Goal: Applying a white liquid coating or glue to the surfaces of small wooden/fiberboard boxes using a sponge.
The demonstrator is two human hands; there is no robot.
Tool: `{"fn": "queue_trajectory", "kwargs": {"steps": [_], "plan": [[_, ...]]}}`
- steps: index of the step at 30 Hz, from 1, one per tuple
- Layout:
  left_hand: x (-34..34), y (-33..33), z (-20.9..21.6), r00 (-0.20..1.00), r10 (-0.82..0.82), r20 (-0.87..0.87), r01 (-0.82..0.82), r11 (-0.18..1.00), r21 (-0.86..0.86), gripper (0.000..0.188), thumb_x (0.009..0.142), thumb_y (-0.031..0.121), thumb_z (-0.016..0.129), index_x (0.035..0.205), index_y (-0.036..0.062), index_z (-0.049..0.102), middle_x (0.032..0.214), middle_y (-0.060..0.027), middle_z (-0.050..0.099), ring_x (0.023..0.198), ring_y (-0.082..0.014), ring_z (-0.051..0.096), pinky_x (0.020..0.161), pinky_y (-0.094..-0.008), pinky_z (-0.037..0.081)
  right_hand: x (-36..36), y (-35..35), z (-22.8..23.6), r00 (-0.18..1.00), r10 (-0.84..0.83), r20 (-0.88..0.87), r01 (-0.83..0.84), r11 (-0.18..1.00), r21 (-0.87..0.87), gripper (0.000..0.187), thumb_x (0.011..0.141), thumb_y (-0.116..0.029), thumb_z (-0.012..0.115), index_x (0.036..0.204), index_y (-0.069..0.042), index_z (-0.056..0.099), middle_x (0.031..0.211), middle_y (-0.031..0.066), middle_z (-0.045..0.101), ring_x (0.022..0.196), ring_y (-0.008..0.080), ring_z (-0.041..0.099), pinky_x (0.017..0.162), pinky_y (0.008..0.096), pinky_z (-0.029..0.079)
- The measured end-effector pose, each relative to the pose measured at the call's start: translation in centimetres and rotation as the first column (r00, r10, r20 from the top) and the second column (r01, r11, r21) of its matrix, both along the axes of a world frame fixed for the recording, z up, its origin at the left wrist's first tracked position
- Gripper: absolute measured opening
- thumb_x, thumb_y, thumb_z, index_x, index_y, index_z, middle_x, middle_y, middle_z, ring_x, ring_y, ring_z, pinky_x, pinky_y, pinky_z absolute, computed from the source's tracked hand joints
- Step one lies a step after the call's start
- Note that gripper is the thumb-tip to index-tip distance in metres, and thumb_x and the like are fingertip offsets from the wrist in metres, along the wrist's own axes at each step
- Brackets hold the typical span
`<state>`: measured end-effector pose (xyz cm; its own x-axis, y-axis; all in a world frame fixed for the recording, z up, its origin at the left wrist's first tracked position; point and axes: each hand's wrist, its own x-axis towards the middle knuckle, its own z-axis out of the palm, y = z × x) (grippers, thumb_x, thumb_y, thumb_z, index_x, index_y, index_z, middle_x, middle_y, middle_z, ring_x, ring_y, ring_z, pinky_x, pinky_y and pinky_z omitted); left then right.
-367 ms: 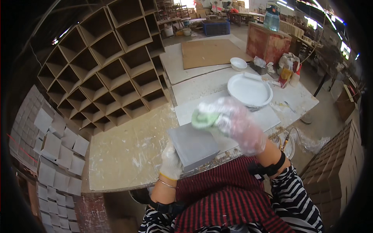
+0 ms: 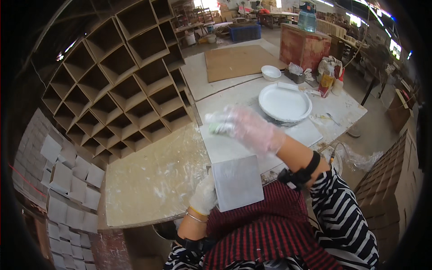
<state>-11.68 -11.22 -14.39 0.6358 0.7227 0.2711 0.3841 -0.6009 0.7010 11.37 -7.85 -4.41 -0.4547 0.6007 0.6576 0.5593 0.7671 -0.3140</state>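
Note:
A box [image 2: 238, 182] with a square, greyish-white painted face turned up sits at the table's near edge, close to my body. My left hand [image 2: 204, 194], in a white knit glove with a yellow cuff, grips it from the left side; the fingers are partly hidden behind it. My right hand [image 2: 254, 130], in a clear plastic glove smeared white, is closed around a green sponge [image 2: 218, 129]. That hand hovers above the white board beyond the box, apart from it and blurred by motion. Right of it stands a round white basin [image 2: 288, 104] with white paint in it.
A tall grid of open brown compartments [image 2: 119, 63] stands at the left of the table. Below it are stacked pale boxes [image 2: 63, 173]. A small white bowl [image 2: 271, 73], a brown board [image 2: 238, 62] and a red cabinet [image 2: 303, 47] lie farther back; more stacked boxes [image 2: 387, 189] stand right.
My right hand with the sponge has moved left, off the box's face. My left hand has turned the box, so a square face shows where a top and side showed before.

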Motion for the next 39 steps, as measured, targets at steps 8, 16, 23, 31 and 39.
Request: {"fn": "queue_trajectory", "kwargs": {"steps": [8, 16, 23, 31, 39], "plan": [[-1.2, -0.6, 2.5, 0.951, -0.062, 0.302, 0.074, 0.997, -0.029, 0.043, 0.085, 0.022, 0.060, 0.124, 0.0024, 0.057, 0.127, -0.0190, 0.057, 0.120, -0.0384, 0.051, 0.103, -0.0434, 0.038, 0.4, -4.3, 4.0, 0.885, -0.435, -0.163, 0.245, 0.735, -0.632, 0.037, 0.099, -0.024, 0.049, 0.130, -0.006, 0.055, 0.110, 0.0127, 0.066, 0.095, 0.0179, 0.062, 0.084, 0.0291, 0.049], [-3.8, -0.5, 5.7, 0.993, 0.038, 0.109, -0.076, 0.926, 0.369, 0.033, 0.079, 0.026, 0.062, 0.107, 0.0091, 0.068, 0.111, -0.0137, 0.065, 0.107, -0.0384, 0.058, 0.094, -0.0443, 0.044, 1.8, -1.8, -4.6, 0.858, -0.303, -0.415, 0.008, 0.816, -0.578, 0.037, 0.100, -0.022, 0.042, 0.130, -0.002, 0.052, 0.118, 0.0100, 0.060, 0.109, 0.0172, 0.055, 0.099, 0.0303, 0.042], [-11.3, -0.9, 5.6, 0.843, 0.537, 0.021, -0.458, 0.697, 0.552, 0.024, 0.080, 0.028, 0.060, 0.086, 0.0071, 0.069, 0.086, -0.0155, 0.067, 0.082, -0.0377, 0.063, 0.077, -0.0480, 0.049, 1.5, -3.1, -12.8, 0.713, -0.394, -0.580, 0.026, 0.841, -0.540, 0.038, 0.100, -0.022, 0.043, 0.130, 0.000, 0.051, 0.116, 0.0091, 0.061, 0.102, 0.0133, 0.060, 0.086, 0.0269, 0.050], [-24.1, -0.8, 8.2, 0.470, 0.869, -0.154, -0.822, 0.495, 0.281, 0.036, 0.089, 0.032, 0.051, 0.080, 0.0017, 0.068, 0.079, -0.0232, 0.064, 0.077, -0.0412, 0.062, 0.073, -0.0477, 0.049, -0.9, -2.6, -13.1, 0.358, -0.504, -0.786, -0.488, 0.617, -0.617, 0.038, 0.099, -0.029, 0.044, 0.126, -0.004, 0.053, 0.109, 0.0060, 0.062, 0.093, 0.0137, 0.061, 0.077, 0.0257, 0.052], [-32.3, 0.4, 8.6, 0.281, 0.914, -0.292, -0.940, 0.324, 0.109, 0.047, 0.093, 0.044, 0.044, 0.092, 0.0037, 0.069, 0.089, -0.0219, 0.066, 0.088, -0.0404, 0.063, 0.078, -0.0453, 0.048, 2.0, -1.4, -21.1, 0.293, -0.524, -0.800, -0.472, 0.648, -0.597, 0.060, 0.099, -0.045, 0.036, 0.142, -0.003, 0.038, 0.134, 0.0139, 0.052, 0.117, 0.0263, 0.056, 0.095, 0.0367, 0.049]]}}
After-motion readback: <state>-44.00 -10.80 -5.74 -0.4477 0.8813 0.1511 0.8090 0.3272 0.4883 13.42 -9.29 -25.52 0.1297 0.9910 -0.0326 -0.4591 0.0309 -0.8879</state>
